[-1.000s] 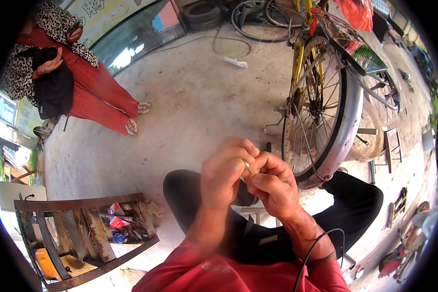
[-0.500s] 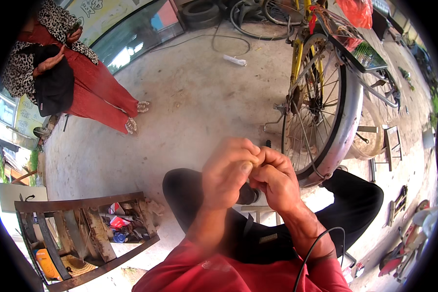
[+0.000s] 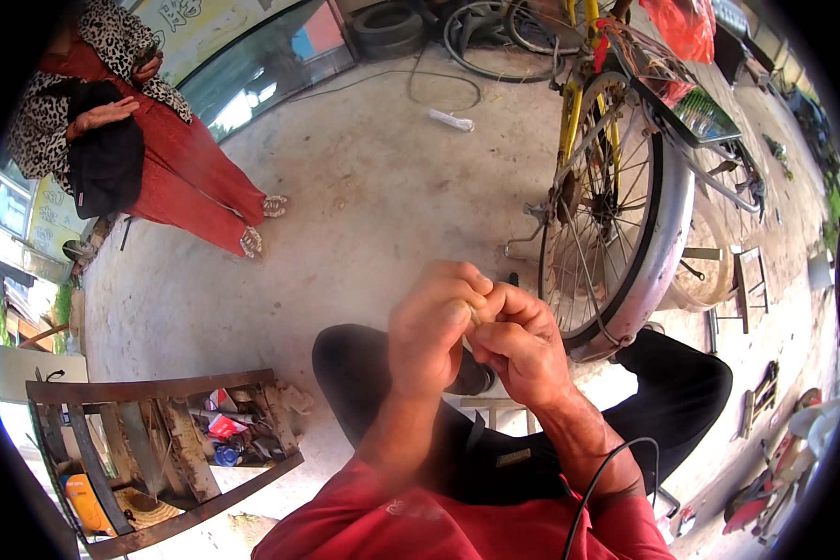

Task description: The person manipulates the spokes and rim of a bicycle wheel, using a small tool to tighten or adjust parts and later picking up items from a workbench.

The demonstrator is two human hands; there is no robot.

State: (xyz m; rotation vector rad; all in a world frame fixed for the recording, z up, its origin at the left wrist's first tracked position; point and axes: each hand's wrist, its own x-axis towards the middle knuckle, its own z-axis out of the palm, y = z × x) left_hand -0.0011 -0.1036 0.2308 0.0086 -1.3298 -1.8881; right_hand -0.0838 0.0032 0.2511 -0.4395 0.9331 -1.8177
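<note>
My left hand [image 3: 431,327] and my right hand [image 3: 523,341] meet in front of me above my knees. The fingertips of both are pinched together. Between them a small pale, yellowish bit shows, too small to name; the fingers cover most of it. Just beyond my right hand stands a bicycle wheel [image 3: 658,252] with wire spokes, a black tyre and a worn silvery mudguard. It belongs to a yellow-framed bicycle [image 3: 574,117], which neither hand touches.
At the lower left is a rusty metal-framed wooden tray [image 3: 149,378] holding tools and small packages. A person in red trousers [image 3: 191,201] stands at the far left. Old tyres [image 3: 387,30] lie at the back; a white item [image 3: 451,120] rests on the floor. Tools [image 3: 763,399] lie right.
My hands have shifted slightly, and the fingertips have parted a little, so more of the pale bit shows. The standing person's lower hand has opened out flatter.
</note>
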